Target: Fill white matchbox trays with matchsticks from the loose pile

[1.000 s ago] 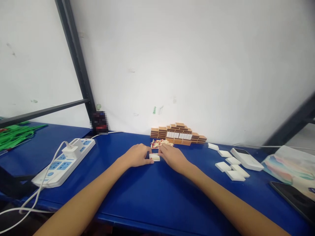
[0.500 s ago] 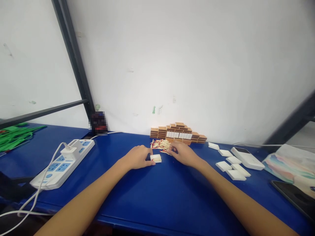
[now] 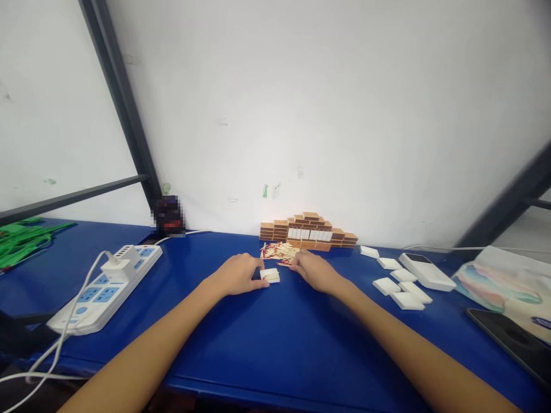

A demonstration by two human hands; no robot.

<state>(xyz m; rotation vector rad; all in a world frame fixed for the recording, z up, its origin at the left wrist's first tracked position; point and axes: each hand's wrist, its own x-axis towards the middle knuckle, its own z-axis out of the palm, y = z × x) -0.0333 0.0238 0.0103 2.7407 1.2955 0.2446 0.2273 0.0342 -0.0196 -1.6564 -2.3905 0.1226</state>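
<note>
My left hand (image 3: pixel 240 274) rests on the table, thumb and fingers closed around the left side of a small white matchbox tray (image 3: pixel 270 275). A few red-tipped matchsticks lie in that tray. At the right edge of a loose pile of matchsticks (image 3: pixel 278 250), my right hand (image 3: pixel 315 271) is closed in a pinch. A matchstick (image 3: pixel 283 264) shows at its fingertips; the rest of the pinch is hidden by the hand. Behind the pile, brown matchboxes (image 3: pixel 310 246) are stacked in steps, with a row of white tray ends among them.
Several white trays (image 3: pixel 407 301) lie to the right, beside a white device with a dark screen (image 3: pixel 430 272). Farther right are a soft pastel packet (image 3: pixel 495 281) and a black phone (image 3: pixel 508 341). A power strip (image 3: pixel 97 292) with white cables lies left on the blue table (image 3: pixel 267 355).
My right hand has lowered its fingertips onto the near edge of the matchstick pile and closed them. My left hand stays at the tray. The whole view has shifted slightly.
</note>
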